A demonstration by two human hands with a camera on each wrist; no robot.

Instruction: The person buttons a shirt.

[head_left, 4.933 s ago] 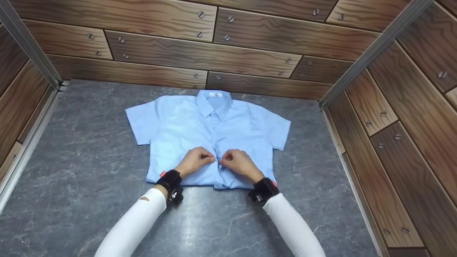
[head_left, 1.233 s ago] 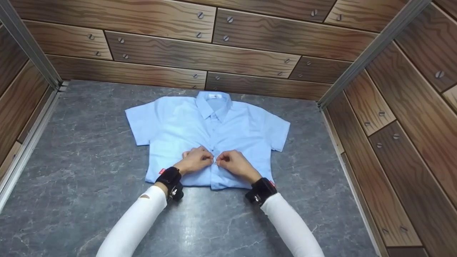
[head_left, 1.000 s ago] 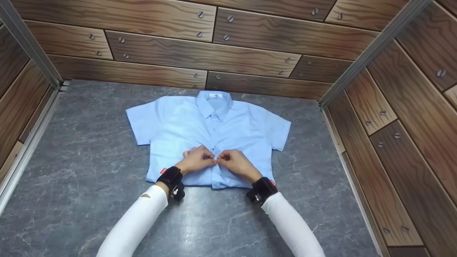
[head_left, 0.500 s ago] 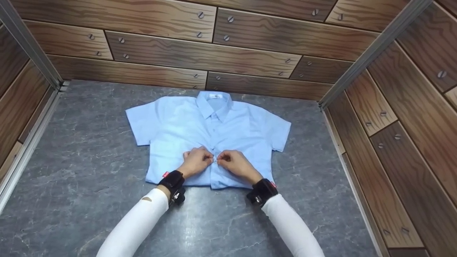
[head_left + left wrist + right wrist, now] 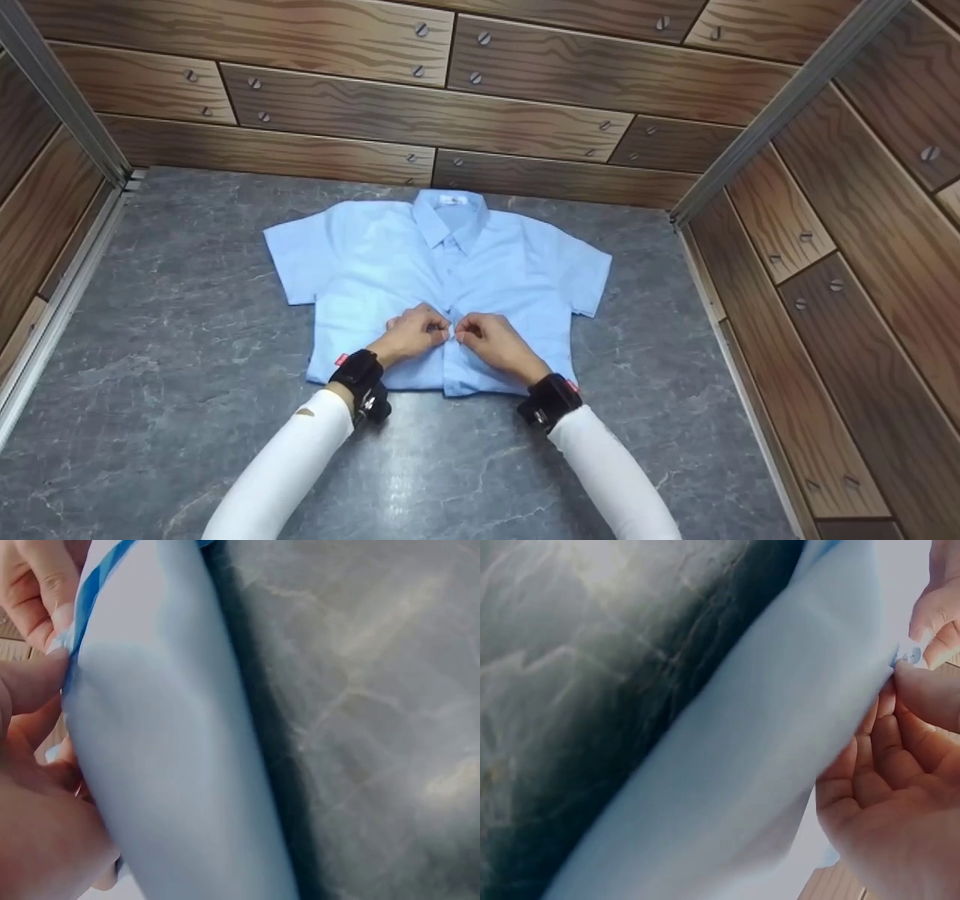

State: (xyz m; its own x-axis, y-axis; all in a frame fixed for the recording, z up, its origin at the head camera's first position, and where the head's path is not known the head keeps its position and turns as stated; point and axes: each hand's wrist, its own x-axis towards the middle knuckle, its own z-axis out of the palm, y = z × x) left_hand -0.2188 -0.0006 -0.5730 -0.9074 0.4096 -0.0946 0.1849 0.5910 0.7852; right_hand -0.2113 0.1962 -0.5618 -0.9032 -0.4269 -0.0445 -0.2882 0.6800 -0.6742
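Note:
A light-blue short-sleeved button-up shirt [image 5: 375, 262] lies face up, collar at the far side and lower part folded under. Over its lower front, my left hand [image 5: 411, 334] pinches the placket between thumb and fingertips. Close beside it, my right hand [image 5: 495, 343] pinches the placket edge from the other side, its thumb uppermost. A small pale button [image 5: 911, 655] shows between the two hands' fingertips in the right wrist view. The cloth lifts toward the fingers in both wrist views. Above the hands, the front edges overlap up to the collar [image 5: 450, 225].
The shirt lies on a grey marbled surface [image 5: 187, 315]. Wood-patterned panels [image 5: 337, 105] wall the back and both sides, with metal rails [image 5: 787, 112] at the corners. Each wrist wears a black strapped camera [image 5: 553, 401] below a white sleeve.
Both hands stay at the same spot on the placket, with the left fingertips shifting slightly toward and away from the right ones. Compared with the earliest frame, the lower placket lies straighter and slightly farther left.

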